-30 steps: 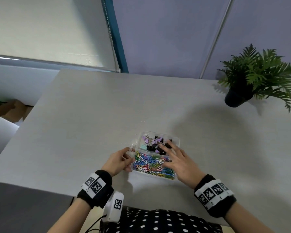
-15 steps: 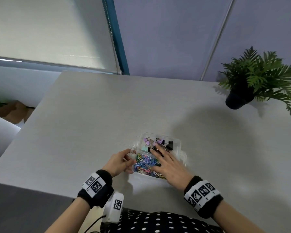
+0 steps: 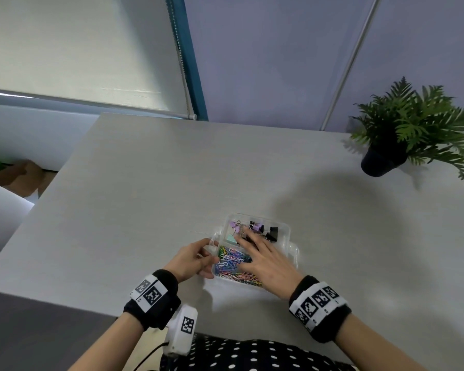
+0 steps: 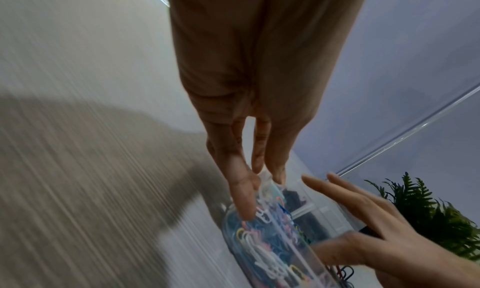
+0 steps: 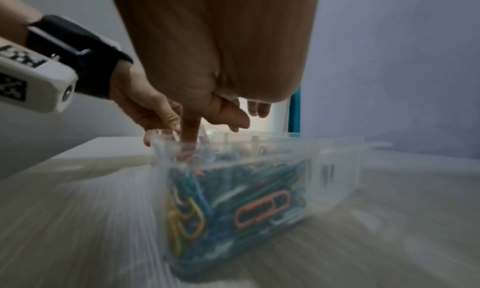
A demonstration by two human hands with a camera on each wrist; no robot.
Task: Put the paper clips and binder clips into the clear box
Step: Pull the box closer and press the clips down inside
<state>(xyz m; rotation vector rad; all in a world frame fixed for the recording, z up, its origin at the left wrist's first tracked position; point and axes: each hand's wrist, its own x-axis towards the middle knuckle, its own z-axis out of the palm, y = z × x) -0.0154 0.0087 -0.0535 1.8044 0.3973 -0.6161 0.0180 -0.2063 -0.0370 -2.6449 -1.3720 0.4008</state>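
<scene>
The clear box (image 3: 288, 238) sits on the table near the front edge. Coloured paper clips (image 3: 232, 261) fill its near compartment. Purple and black binder clips (image 3: 264, 229) lie in the far one. My left hand (image 3: 205, 259) grips the box's left wall, thumb and fingers curled on the rim. My right hand (image 3: 263, 259) lies flat over the box with straight, spread fingers, their tips above the divider. It hides part of both compartments. In the right wrist view a finger (image 5: 191, 132) dips to the paper clips (image 5: 261, 210) behind the box wall (image 5: 335, 165).
A potted fern (image 3: 410, 129) stands at the table's back right. The grey table (image 3: 145, 196) ends at its left edge, with a cardboard box (image 3: 19, 175) on the floor beyond. A wall and a window blind close the far side.
My right hand has slid left across the top of the box, fingertips now near the divider's left part. The left hand has kept its hold on the box's left wall.
</scene>
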